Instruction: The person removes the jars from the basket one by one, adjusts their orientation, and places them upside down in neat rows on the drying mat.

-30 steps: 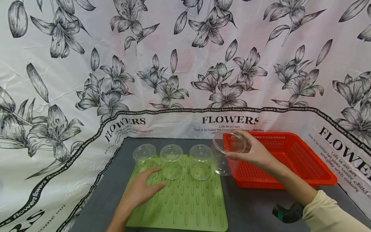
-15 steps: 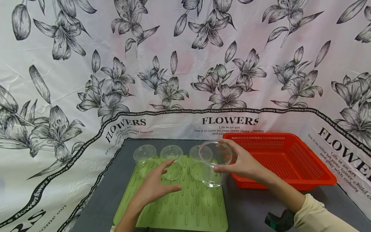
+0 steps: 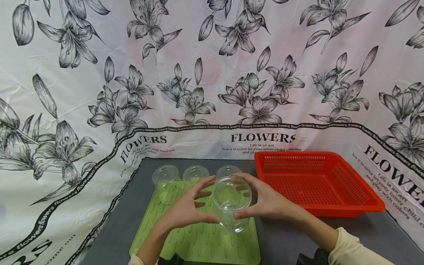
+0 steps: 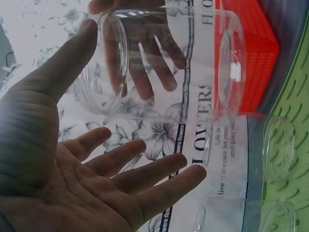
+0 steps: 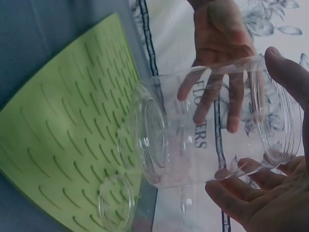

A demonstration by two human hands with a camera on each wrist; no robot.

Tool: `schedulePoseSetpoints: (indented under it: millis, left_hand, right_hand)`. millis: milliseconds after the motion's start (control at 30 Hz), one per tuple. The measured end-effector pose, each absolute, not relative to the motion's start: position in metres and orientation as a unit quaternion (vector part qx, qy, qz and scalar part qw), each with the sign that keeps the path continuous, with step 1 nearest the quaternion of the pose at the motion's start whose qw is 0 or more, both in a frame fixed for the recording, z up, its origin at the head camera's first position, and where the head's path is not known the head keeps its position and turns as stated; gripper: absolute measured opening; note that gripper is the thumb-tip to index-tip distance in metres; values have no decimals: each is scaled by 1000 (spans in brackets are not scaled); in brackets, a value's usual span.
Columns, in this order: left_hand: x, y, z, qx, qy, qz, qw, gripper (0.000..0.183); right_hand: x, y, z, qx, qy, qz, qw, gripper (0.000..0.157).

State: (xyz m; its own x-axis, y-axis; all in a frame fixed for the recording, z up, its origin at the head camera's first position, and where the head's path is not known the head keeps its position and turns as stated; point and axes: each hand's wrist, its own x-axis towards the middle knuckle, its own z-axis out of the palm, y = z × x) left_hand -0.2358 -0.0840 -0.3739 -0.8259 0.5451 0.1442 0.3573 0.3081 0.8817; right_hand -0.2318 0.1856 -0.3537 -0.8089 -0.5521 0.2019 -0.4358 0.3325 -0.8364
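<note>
My right hand (image 3: 269, 202) grips a clear round plastic jar (image 3: 230, 222), thumb on the near side and fingers round the far side. The jar hangs upright over the green ribbed mat (image 3: 195, 243). My left hand (image 3: 183, 209) is just left of it, fingers spread and thumb tip close to its side. In the left wrist view the left palm (image 4: 82, 188) faces the jar (image 4: 169, 63) with straight fingers. Three similar clear jars stand in a row at the mat's back edge: a left jar (image 3: 165, 187), a middle jar (image 3: 195, 172) and a right jar (image 3: 228, 170), partly hidden.
A red plastic basket (image 3: 318, 211) with perforated walls stands on the grey table (image 3: 278, 239), right of the mat. Behind the table hangs a white cloth (image 3: 205, 143) printed with flowers and lettering. Dark wrist devices show at the bottom edge.
My right hand has brought the jar left and toward me, from beside the basket to over the mat. The left hand has moved right, up to the jar.
</note>
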Motion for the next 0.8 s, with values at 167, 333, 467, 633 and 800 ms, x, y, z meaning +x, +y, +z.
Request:
schedulePoseSetpoints:
  millis: [167, 333, 467, 633, 800]
  left_hand:
    - [-233, -81, -374, 291, 791, 526, 113, 99]
    - [-233, -81, -375, 298, 781, 532, 137, 97]
    - [-233, -82, -376, 304, 778, 531, 145, 95]
    - [-232, -83, -378, 306, 775, 536, 138, 92]
    - [-232, -84, -381, 300, 775, 541, 129, 92]
  right_hand:
    - [-229, 179, -358, -318, 817, -477, 66, 88]
    - [-226, 174, -361, -330, 823, -457, 66, 90]
    - [-225, 171, -362, -337, 828, -444, 61, 89]
    - [-224, 168, -363, -339, 828, -443, 61, 90]
    - [-225, 166, -366, -334, 827, -448, 58, 93]
